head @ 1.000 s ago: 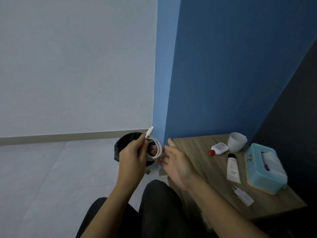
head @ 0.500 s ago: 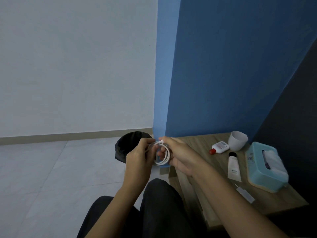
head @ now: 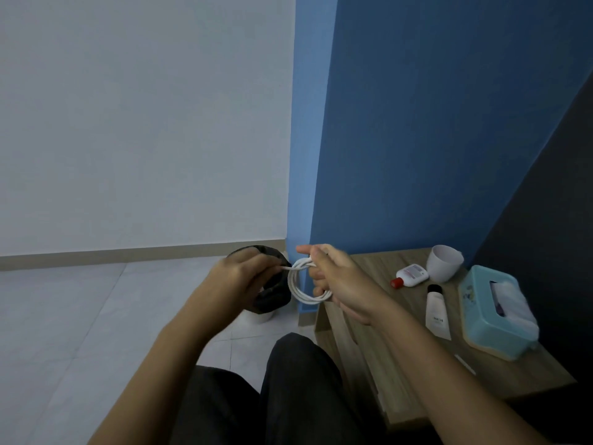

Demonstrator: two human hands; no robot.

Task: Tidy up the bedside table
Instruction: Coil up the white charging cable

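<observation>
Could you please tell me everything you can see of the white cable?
The cable is thin, white and plastic-looking, wound into a small round coil of several loops. It hangs upright in the air, left of the table. The right hand grips the coil's right side; the left hand pinches a free end at its top.

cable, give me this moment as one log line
step: tying coil | left hand: pinches cable end | right hand: holds coil | cable: off table
</observation>
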